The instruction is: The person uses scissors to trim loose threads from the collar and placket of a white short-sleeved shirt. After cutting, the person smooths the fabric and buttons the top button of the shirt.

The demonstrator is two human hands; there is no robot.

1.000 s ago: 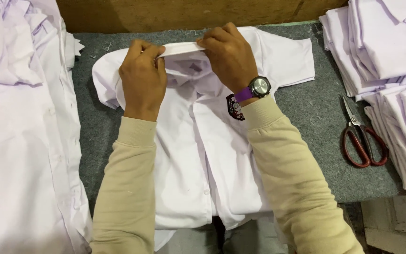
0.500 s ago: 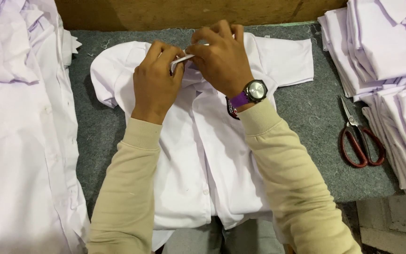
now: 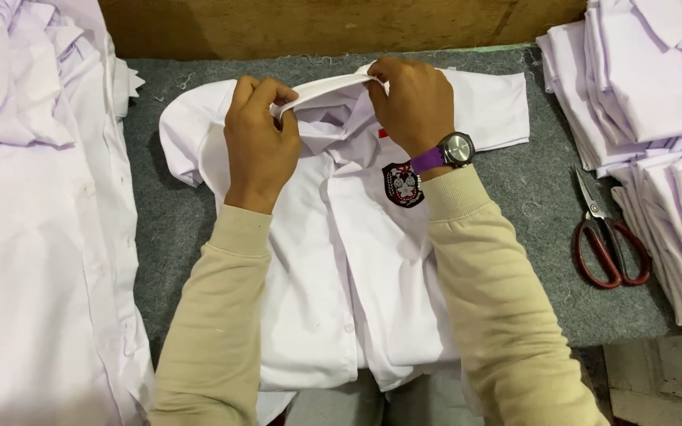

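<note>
1. Presently, head view, work item: a white short-sleeved shirt [image 3: 357,268] lies face up and flat on a grey felt table [image 3: 546,197], collar toward the far edge, hem hanging off the near edge. A dark crest patch [image 3: 402,184] sits on the chest.
2. Head view, left hand [image 3: 260,142]: the fingers are curled closed, pinching the left end of the collar band [image 3: 327,84] between thumb and fingertips.
3. Head view, right hand [image 3: 410,102]: the fingers are likewise closed on the right end of the collar band, holding it raised just above the shirt body. A wristwatch [image 3: 455,148] with a purple strap sits on this wrist.
4. Head view, handling judgement: the fabric appears light, thin and limp, creasing readily and offering no resistance. The collar band looks like the firmest part, so it gives the surest hold; the shoulder seams are a likely second. The cloth does not appear slippery or fragile.
5. Head view, surroundings: a heap of white garments [image 3: 33,237] lies to the left, touching the table edge. Folded white shirts [image 3: 649,87] are stacked to the right. Red-handled scissors [image 3: 605,241] rest on the felt near that stack, apart from both hands.
</note>
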